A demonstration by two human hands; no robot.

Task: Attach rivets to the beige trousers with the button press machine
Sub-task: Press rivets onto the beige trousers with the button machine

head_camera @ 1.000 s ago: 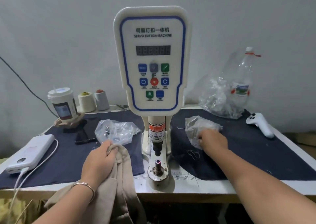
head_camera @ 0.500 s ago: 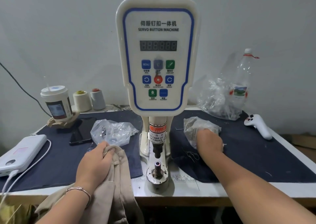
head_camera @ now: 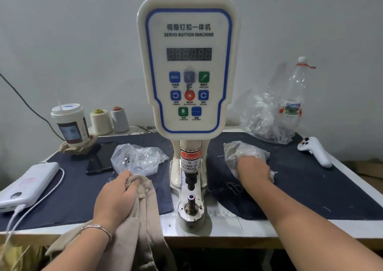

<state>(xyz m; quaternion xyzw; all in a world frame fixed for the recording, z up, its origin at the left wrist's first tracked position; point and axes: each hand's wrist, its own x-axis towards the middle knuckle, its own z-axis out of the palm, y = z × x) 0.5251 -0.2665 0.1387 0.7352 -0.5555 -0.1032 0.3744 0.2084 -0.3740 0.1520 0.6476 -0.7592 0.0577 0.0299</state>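
The cream button press machine [head_camera: 189, 67] stands in the middle of the table, its lower die post [head_camera: 190, 200] bare under the punch. My left hand [head_camera: 118, 198] grips a fold of the beige trousers [head_camera: 141, 235] left of the die; the cloth hangs over the table's front edge. My right hand [head_camera: 253, 169] reaches into a small clear plastic bag of rivets [head_camera: 241, 152] right of the machine. Its fingertips are hidden in the bag. A second clear bag with metal parts [head_camera: 138, 158] lies left of the machine.
Dark blue cloth [head_camera: 310, 188] covers the table. At left: a white power bank [head_camera: 29, 184] with cable, a black phone [head_camera: 101, 158], a paper cup [head_camera: 70, 123], two thread cones [head_camera: 109, 120]. At right: a large plastic bag [head_camera: 267, 119], a bottle [head_camera: 294, 96], a white controller [head_camera: 316, 153].
My right hand has pushed a little further into the rivet bag. The left hand keeps its hold on the trousers. The camera has shifted slightly.
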